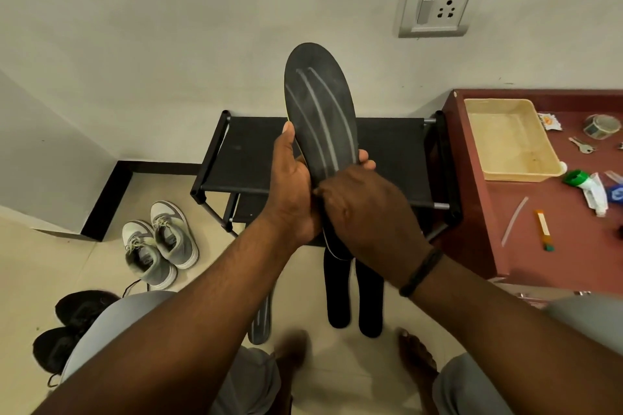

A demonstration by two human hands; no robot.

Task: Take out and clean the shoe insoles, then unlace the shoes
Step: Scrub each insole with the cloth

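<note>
Head view showed a person crouched over the floor, holding a dark insole (320, 104) upright in front of a black shoe rack (397, 152). The left hand (293, 185) had its grip wrapped round the insole's left edge near the middle, thumb up along the side. The right hand (364, 212) covered the lower part, its fingers curled round the right edge and its fingertips just showing past it — both grips were holding the insole. Pale streaks ran lengthwise down the face of it.

On the floor below lay two black insoles (354, 296) side by side and a grey insole (260, 323) to their left, partly hidden by the arms. A pair of grey sneakers (158, 242) stood at the left, laces in place, and a pair of black shoes (67, 330) sat nearer, half behind a knee. At the right a reddish worktop (539, 212) carried a cream tray (505, 138), keys (581, 145) and a tube with a green cap (586, 185).

No cloth or brush was visible, so the cleaning seemed to be by bare hand; whether the streaks were dirt or moulded lines could not be told. The insole was thin and flexible, and hard rubbing with the right hand could have folded or creased it where the left grip pinched. A loosened hold might have dropped it onto the floor and dirtied it again. Both pairs looked laced, so unlacing probably remained.
</note>
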